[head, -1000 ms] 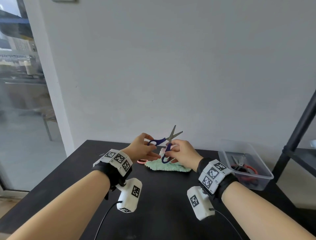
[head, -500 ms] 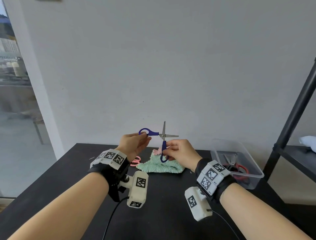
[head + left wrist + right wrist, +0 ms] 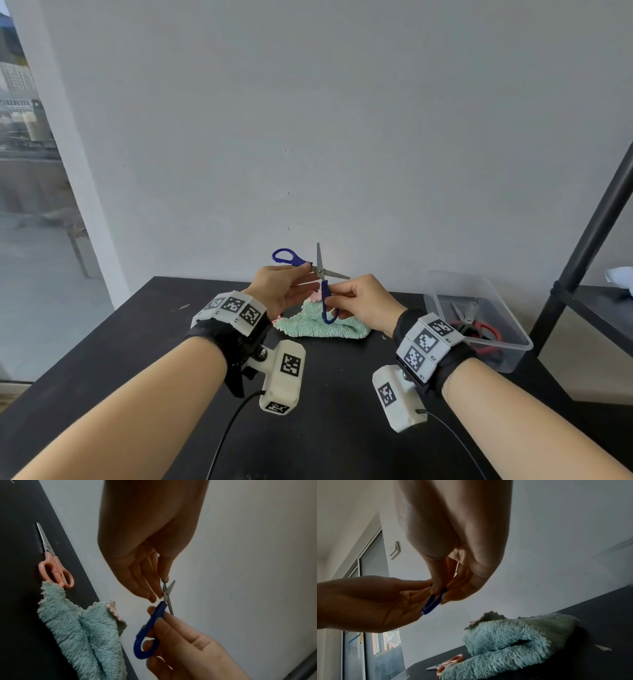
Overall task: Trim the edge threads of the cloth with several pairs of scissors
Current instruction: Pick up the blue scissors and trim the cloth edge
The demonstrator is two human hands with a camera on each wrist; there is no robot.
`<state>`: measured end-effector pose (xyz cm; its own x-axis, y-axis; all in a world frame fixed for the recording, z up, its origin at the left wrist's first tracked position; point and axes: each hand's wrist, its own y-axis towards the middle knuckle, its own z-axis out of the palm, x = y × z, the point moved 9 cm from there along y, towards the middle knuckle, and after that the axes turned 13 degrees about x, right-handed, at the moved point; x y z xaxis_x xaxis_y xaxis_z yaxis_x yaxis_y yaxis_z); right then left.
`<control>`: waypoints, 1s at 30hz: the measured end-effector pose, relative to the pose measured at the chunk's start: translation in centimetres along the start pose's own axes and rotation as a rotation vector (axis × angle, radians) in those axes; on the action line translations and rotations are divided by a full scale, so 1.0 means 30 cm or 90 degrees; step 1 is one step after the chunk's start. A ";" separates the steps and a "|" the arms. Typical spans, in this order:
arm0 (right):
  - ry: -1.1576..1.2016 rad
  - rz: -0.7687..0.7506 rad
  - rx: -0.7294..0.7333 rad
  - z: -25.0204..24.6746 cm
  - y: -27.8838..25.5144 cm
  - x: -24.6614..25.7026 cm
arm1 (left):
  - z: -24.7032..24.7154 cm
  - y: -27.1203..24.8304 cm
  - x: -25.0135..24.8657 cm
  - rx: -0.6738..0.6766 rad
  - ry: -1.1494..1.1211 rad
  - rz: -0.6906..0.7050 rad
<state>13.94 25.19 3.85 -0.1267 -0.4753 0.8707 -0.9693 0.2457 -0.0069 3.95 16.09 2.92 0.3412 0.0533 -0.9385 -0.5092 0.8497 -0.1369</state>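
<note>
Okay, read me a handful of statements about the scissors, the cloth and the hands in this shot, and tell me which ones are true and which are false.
1. The blue scissors are held up with both hands, blades spread wide. True.
2. The green cloth is lifted off the black table. False: it lies crumpled on the table, and neither hand touches it.
3. Pink scissors lie closed on the table beside the cloth. True.
4. The clear plastic bin is empty. False: it holds red-handled scissors.
5. The right hand pinches the lower blue handle. True.
6. The left hand rests flat on the table. False: it holds the upper handle.
</note>
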 end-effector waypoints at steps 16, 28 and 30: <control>-0.076 0.069 -0.040 -0.123 0.051 -0.069 | -0.118 0.031 -0.050 -0.062 0.071 -0.005; -0.396 0.113 0.078 0.007 0.277 -0.100 | -0.207 0.108 -0.009 -0.031 0.200 -0.085; -0.401 0.115 0.080 0.007 0.291 -0.111 | -0.208 0.115 -0.015 -0.022 0.213 -0.094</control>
<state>5.87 28.75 0.77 -0.3513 -0.8476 0.3977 -0.9337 0.2857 -0.2158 -2.89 15.71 0.91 0.1389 -0.2473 -0.9589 -0.5028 0.8166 -0.2834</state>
